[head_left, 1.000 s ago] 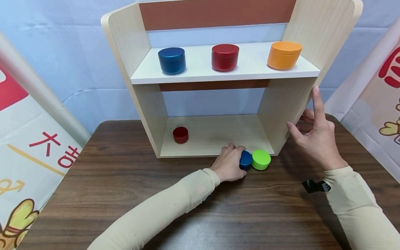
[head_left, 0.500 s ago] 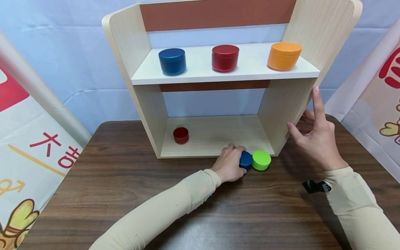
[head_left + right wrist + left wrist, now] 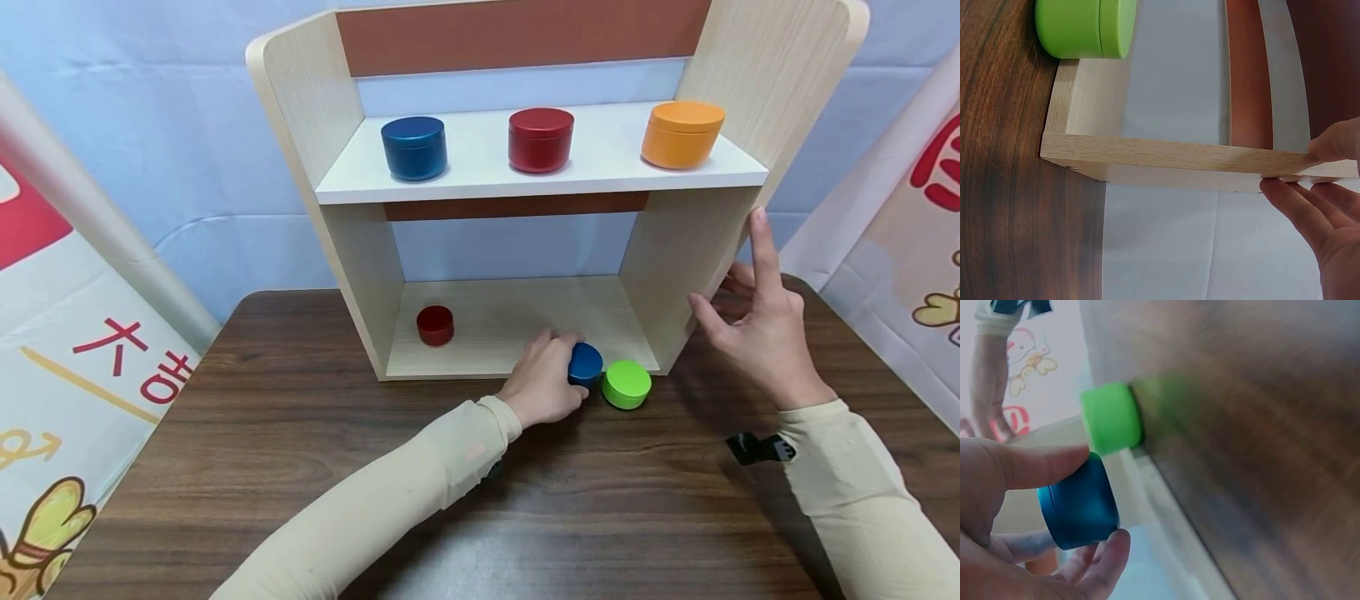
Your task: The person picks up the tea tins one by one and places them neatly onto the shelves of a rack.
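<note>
My left hand (image 3: pixel 542 382) grips a round blue tin (image 3: pixel 586 365) by its sides, with the thumb on one side and fingers on the other. The left wrist view shows this blue tin (image 3: pixel 1085 503) tilted and raised off the tabletop. Just right of it, a lime-green tin (image 3: pixel 627 384) stands on the table against the shelf's front edge. My right hand (image 3: pixel 772 346) holds the right side panel (image 3: pixel 1166 155) of the wooden shelf between thumb and fingers. At the left of the lower shelf (image 3: pixel 495 354) sits a small dark red tin (image 3: pixel 435 326).
Another blue tin (image 3: pixel 415 148), a larger red tin (image 3: pixel 540 140) and an orange tin (image 3: pixel 682 135) stand along the white upper shelf (image 3: pixel 480 187). The shelf unit stands on a dark wooden table (image 3: pixel 600 517). A light blue cloth (image 3: pixel 187 150) hangs behind.
My left hand has lifted the blue tin slightly and moved it up and a little left, away from the green tin. The right hand stays on the panel.
</note>
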Motion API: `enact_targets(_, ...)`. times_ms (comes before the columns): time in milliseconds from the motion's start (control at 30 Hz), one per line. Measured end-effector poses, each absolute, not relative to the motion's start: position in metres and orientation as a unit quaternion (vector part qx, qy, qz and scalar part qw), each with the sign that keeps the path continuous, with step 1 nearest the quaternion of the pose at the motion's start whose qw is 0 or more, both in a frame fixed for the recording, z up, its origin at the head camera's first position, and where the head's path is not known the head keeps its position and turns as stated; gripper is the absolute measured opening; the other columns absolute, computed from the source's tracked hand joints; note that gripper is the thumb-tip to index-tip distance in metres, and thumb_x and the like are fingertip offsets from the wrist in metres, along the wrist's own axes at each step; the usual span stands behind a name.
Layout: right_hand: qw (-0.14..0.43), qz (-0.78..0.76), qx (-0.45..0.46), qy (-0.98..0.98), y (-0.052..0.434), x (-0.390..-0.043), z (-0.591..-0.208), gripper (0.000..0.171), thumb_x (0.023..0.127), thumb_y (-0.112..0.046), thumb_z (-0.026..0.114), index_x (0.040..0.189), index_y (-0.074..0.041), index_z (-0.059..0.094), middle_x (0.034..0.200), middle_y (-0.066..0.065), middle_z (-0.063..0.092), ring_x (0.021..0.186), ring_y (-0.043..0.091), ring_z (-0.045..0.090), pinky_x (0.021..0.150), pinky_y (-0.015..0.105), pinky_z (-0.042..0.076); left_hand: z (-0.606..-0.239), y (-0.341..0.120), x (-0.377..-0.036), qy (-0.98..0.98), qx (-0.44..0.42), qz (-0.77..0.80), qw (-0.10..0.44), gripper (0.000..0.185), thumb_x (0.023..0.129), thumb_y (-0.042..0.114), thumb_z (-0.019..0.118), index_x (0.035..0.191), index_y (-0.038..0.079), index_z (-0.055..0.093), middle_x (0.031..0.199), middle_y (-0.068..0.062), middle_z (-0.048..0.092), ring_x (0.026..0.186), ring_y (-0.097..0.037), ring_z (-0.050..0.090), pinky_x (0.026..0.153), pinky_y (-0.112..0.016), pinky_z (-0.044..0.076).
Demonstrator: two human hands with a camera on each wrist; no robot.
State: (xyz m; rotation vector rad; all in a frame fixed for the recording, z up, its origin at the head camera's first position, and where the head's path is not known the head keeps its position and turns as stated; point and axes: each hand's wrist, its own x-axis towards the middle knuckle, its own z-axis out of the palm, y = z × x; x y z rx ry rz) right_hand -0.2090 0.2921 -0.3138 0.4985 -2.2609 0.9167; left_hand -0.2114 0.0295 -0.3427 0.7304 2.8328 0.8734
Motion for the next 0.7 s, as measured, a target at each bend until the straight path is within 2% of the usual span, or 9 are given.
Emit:
enact_targets(267, 0.318, 0.353, 0.191, -0.859, 0.293, -0.209, -0.314, 0.113, 0.077, 0.016, 0.076, 0.162, -0.012, 0.006, 0.128, 0.035, 0.06, 0.104, -0.024, 0.049, 0.079, 0.004, 0.044, -0.327, 0.016, -0.229, 0.924, 0.205, 0.323, 0.026, 0.063, 0.084, 0.016, 0.083, 0.141, 0.007, 0.058, 0.126, -0.014, 0.06, 0.115, -0.027, 0.058, 0.098, -0.038, 0.049)
enact_targets(500, 0.317, 0.357, 0.189, -0.858, 0.292, -0.21, -0.314, 0.113, 0.077, 0.016, 0.076, 0.162, -0.012, 0.007, 0.129, 0.035, 0.06, 0.104, -0.023, 0.05, 0.078, 0.004, 0.044, -0.33, 0.004, -0.246, 0.917, 0.17, 0.36, 0.028, 0.064, 0.082, 0.013, 0.084, 0.141, 0.006, 0.058, 0.132, -0.016, 0.057, 0.119, -0.031, 0.057, 0.099, -0.046, 0.049)
enact_targets(700, 0.318, 0.355, 0.189, -0.859, 0.292, -0.21, -0.315, 0.113, 0.077, 0.017, 0.076, 0.162, -0.012, 0.007, 0.13, 0.035, 0.059, 0.104, -0.024, 0.049, 0.079, 0.004, 0.044, -0.338, -0.005, -0.258, 0.917, 0.145, 0.37, 0.026, 0.066, 0.08, 0.011, 0.082, 0.141, 0.004, 0.057, 0.132, -0.019, 0.055, 0.117, -0.032, 0.056, 0.097, -0.044, 0.05)
